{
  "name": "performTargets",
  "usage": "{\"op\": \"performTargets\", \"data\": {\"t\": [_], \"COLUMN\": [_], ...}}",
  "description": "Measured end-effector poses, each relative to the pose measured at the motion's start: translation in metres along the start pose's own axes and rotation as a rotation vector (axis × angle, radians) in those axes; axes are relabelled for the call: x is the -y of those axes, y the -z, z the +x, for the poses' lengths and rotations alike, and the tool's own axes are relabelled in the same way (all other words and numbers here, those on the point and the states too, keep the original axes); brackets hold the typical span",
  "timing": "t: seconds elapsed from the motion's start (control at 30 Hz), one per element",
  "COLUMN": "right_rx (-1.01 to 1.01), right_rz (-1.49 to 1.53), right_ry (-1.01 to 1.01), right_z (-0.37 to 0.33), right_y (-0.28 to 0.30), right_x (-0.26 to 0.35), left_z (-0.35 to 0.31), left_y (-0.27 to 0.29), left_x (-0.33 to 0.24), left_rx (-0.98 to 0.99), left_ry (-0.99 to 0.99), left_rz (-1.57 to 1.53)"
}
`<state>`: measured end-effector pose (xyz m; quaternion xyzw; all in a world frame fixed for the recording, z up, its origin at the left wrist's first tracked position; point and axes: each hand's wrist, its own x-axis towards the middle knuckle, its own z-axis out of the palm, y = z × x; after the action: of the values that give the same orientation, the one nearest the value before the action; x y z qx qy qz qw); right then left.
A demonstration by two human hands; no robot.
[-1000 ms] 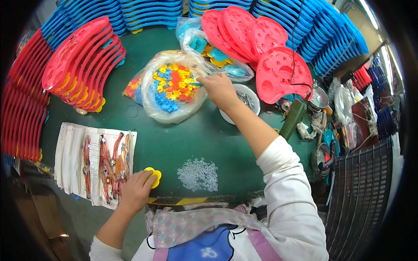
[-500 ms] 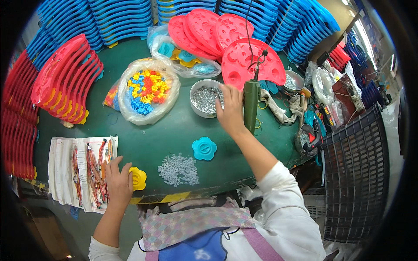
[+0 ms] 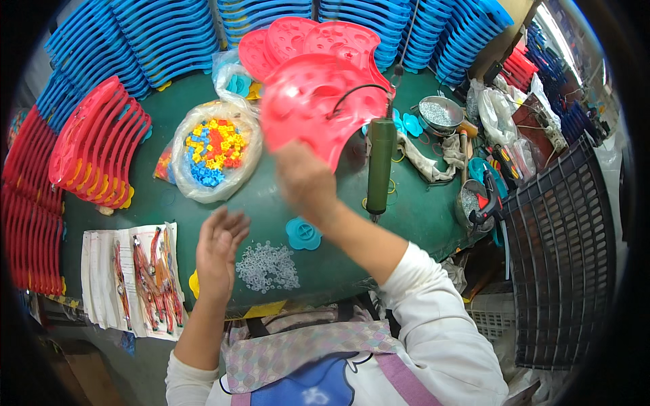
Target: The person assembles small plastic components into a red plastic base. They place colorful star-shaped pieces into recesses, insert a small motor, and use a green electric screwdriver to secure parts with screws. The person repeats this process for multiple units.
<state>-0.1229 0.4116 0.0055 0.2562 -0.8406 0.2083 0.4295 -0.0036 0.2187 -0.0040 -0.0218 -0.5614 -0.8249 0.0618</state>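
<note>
My right hand grips the lower edge of a red curved plastic panel with round hollows. Hand and panel are smeared by motion. The panel hangs over the table and hides the bowl of screws. My left hand holds nothing, its fingers apart. It is beside a yellow flower-shaped piece, partly hidden by the wrist. Between my hands are a blue flower-shaped piece and a pile of small clear plastic rings. A green electric screwdriver hangs upright to the right of the panel.
A plastic bag of small red, yellow and blue parts stands on the green table. Wire bundles lie on paper at left. Stacked red panels and blue panels line the table. A black crate stands at right.
My right hand has left the screw bowl and taken hold of a red panel, bringing it left and nearer. My left hand has moved right and up from beside the wires. The view has shifted slightly.
</note>
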Motion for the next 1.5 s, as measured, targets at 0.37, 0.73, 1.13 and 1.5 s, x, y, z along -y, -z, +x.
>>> {"op": "performTargets", "data": {"t": [0.37, 0.73, 1.13, 1.5], "right_rx": [-0.018, 0.544, 0.662, 0.694], "right_rz": [0.358, 1.186, 0.782, 0.654], "right_ry": [-0.201, -0.928, -0.885, -0.799], "right_z": [-0.030, -0.026, -0.092, -0.093], "right_y": [0.052, 0.064, 0.039, 0.029], "right_x": [0.025, -0.022, -0.031, -0.033], "left_z": [-0.036, -0.046, -0.060, -0.063], "left_y": [0.123, 0.128, 0.123, 0.120], "left_x": [-0.017, -0.029, -0.019, -0.016], "left_rx": [-0.359, -0.348, -0.189, -0.217], "left_ry": [0.140, 0.199, 0.199, 0.129], "left_rz": [-0.279, -0.363, 0.933, 1.305]}}
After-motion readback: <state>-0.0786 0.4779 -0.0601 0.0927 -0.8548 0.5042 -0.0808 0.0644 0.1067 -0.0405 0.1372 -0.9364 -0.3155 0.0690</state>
